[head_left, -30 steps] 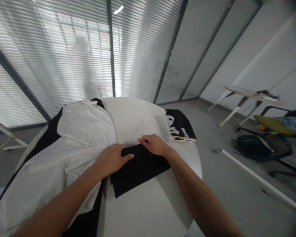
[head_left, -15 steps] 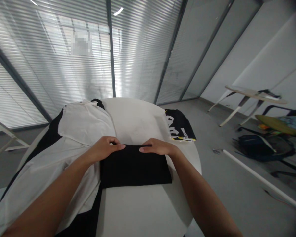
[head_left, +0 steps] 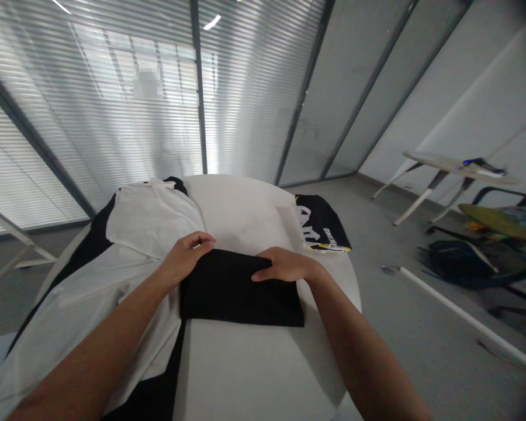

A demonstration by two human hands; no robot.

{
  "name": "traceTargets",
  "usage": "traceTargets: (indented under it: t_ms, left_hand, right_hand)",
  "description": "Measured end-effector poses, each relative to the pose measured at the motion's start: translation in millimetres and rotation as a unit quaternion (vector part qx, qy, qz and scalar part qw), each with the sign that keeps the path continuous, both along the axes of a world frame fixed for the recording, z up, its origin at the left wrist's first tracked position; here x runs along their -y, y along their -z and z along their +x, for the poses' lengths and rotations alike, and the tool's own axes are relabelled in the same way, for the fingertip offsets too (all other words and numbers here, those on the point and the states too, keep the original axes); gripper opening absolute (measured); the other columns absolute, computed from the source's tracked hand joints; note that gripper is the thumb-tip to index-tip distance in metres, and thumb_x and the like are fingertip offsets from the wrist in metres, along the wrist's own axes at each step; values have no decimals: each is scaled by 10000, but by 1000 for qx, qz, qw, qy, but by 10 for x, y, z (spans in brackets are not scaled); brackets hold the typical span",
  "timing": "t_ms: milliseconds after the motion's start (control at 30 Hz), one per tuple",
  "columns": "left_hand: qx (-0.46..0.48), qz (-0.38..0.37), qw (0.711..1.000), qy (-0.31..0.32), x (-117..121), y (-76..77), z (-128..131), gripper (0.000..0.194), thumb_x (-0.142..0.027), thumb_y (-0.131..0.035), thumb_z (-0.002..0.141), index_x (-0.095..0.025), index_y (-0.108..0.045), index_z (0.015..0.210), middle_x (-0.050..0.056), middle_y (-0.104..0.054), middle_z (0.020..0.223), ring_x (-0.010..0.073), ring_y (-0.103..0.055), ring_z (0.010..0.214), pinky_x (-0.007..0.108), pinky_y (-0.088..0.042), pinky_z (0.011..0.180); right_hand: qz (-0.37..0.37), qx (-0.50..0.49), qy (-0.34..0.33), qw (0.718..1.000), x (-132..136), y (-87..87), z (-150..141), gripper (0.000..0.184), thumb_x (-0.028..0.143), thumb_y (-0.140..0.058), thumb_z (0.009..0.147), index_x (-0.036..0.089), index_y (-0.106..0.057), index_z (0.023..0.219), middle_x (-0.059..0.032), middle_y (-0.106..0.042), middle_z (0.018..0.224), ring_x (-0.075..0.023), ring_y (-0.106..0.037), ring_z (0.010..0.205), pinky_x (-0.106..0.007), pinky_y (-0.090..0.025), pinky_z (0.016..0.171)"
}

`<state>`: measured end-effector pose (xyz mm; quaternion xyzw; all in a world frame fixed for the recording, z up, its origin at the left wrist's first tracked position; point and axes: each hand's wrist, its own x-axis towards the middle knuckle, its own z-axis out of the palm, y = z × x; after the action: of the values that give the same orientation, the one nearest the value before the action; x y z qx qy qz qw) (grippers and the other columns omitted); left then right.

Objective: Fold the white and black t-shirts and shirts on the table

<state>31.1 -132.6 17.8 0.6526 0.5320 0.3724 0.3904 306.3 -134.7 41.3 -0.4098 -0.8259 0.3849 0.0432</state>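
Observation:
A folded black cloth [head_left: 241, 298], possibly a garment, lies across the white table [head_left: 245, 374] in front of me. My left hand [head_left: 188, 254] pinches its far left corner between thumb and fingers, and that corner is raised a little. At the far right edge, my right hand [head_left: 284, 264] grips the cloth, thumb on top and fingers behind the edge. Left of the folded cloth, a white garment [head_left: 153, 216] with black parts is spread out under my left forearm.
A black printed garment [head_left: 322, 222] with white lettering and yellow trim rests on the table's right side. On the floor to the right are a white pole [head_left: 464, 316] and a dark bag [head_left: 458, 263]. Another table [head_left: 438, 161] stands farther back, before blinds-covered glass panels.
My left hand has moved slightly up and left, lifting the cloth's left corner. The right hand has stayed at the far right edge, its thumb lower on the cloth.

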Motion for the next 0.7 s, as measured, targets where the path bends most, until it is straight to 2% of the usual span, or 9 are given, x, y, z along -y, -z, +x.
traceTargets:
  t_ms: [100,167,200,300,367,433,533,700]
  left_hand:
    - [-63,109,989,-72,-70,49,-77,312,-408,-478,851,-181,-639,990,43,-659,905,179,-603,820,310,-471,783]
    - [-168,192,960,-112,-117,99,-139,301,-345,-448,860,-181,-645,1019,75,-643,1009,211,-589,954,354,-445,898]
    - [-229,210,941,-134,-136,129,-165,316,-325,-443,860,-184,-645,1058,94,-625,1069,236,-568,1021,385,-425,937]
    - [-380,158,895,-175,-169,219,-208,399,-329,-460,850,-204,-609,1199,144,-569,1176,320,-516,1110,469,-410,922]
    - [-434,115,879,-163,-175,258,-207,424,-349,-473,849,-216,-591,1235,156,-550,1204,344,-500,1124,482,-406,903]
    - [-458,100,871,-149,-175,270,-194,410,-364,-466,859,-226,-595,1223,151,-547,1210,344,-489,1136,478,-393,908]
    - [-466,101,866,-152,-169,251,-174,403,-373,-449,871,-225,-596,1216,152,-544,1214,344,-483,1133,475,-385,899]
    - [-467,103,865,-154,-158,219,-159,414,-378,-449,861,-214,-601,1210,165,-552,1189,349,-488,1115,488,-381,887]
  right_hand:
    - [42,-6,19,999,6,-1,-2,294,472,-629,826,196,-698,899,-14,-695,830,-187,-624,763,-264,-426,650]
    - [73,-4,29,997,13,-1,-10,286,467,-604,852,201,-693,905,-21,-701,848,-189,-627,769,-271,-424,662]
    - [92,3,36,995,15,2,-15,284,466,-593,862,203,-691,905,-26,-704,859,-192,-628,774,-275,-421,666]
    - [178,51,78,980,13,27,-36,294,475,-567,884,209,-678,937,-58,-709,924,-218,-634,831,-290,-410,690]
    - [240,98,112,959,10,54,-55,316,490,-545,897,205,-666,963,-87,-706,952,-242,-634,861,-305,-400,701]
    - [280,134,137,941,11,77,-76,330,499,-520,909,202,-653,968,-102,-703,941,-253,-634,853,-311,-388,692]
    - [301,150,161,928,35,68,-103,324,500,-510,913,209,-641,965,-96,-701,911,-247,-631,820,-304,-369,660]
    - [308,104,202,924,110,-156,-61,281,481,-539,897,221,-646,911,-56,-686,827,-217,-619,758,-290,-369,633]
